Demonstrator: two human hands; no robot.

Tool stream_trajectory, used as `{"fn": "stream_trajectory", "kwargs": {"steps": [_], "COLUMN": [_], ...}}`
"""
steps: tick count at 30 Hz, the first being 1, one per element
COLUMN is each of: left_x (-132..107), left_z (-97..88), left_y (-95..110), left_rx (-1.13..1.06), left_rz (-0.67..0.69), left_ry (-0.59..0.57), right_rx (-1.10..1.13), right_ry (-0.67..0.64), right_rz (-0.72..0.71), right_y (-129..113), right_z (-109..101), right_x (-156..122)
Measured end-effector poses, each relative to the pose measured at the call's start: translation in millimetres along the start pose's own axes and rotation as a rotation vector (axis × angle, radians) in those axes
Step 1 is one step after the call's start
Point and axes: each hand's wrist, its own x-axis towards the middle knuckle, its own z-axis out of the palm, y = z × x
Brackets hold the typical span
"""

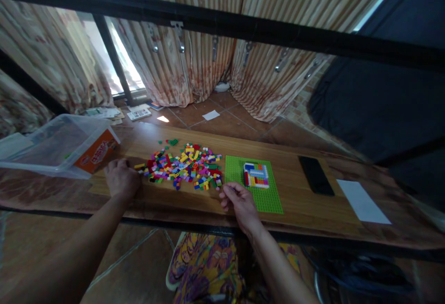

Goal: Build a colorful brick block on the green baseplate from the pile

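My left hand (121,181) rests on the wooden table at the left end of a loose pile of small toy building bricks (187,165) in many colours. Its fingers lie flat and a little apart, and nothing shows in them. Between that pile and a green baseplate (273,197), my right hand (239,199) is closed in a pinch over the plate's near left corner. Whatever its fingertips hold is too small to make out. A low brick structure (256,175) with white walls and red, blue, orange and yellow parts stands on the baseplate.
At the left stands a clear plastic bin (66,142) with an orange label. A black phone (315,175) and a white sheet of paper (363,201) lie to the right. A dark metal bar (222,16) crosses above the table, before striped curtains (201,63).
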Motion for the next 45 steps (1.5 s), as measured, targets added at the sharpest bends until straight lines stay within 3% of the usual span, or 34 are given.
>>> {"fn": "stream_trajectory", "kwargs": {"steps": [7,15,22,27,33,38,45], "left_x": [0.0,0.5,0.3,1.8,-0.2,-1.2,-0.3], "left_z": [0.9,-0.2,-0.6,1.6,-1.9,-3.2,-2.2], "left_y": [-0.3,1.0,0.7,-1.3,0.8,1.8,0.8], "left_rx": [-0.007,0.047,0.018,0.014,0.065,0.025,0.097], "left_rz": [-0.026,0.02,0.013,-0.002,0.047,-0.002,0.038], "left_ry": [0.006,0.005,-0.001,0.004,-0.012,-0.005,-0.027], "right_rx": [0.067,0.048,-0.198,-0.512,-0.899,-1.135,-1.338], "right_ry": [0.171,0.111,0.174,0.223,0.314,0.243,0.109], "right_rz": [-0.026,-0.104,-0.231,-0.336,-0.589,-0.656,-0.805], "right_y": [-5.4,-18.7,-21.1,-21.7,-38.2,-47.2,-42.6], "right_z": [-24.0,-43.4,-51.5,-61.5,-74.6,-81.8,-87.5], "right_x": [-2.3,-2.6,4.1,8.7,15.6,36.4,61.4]}}
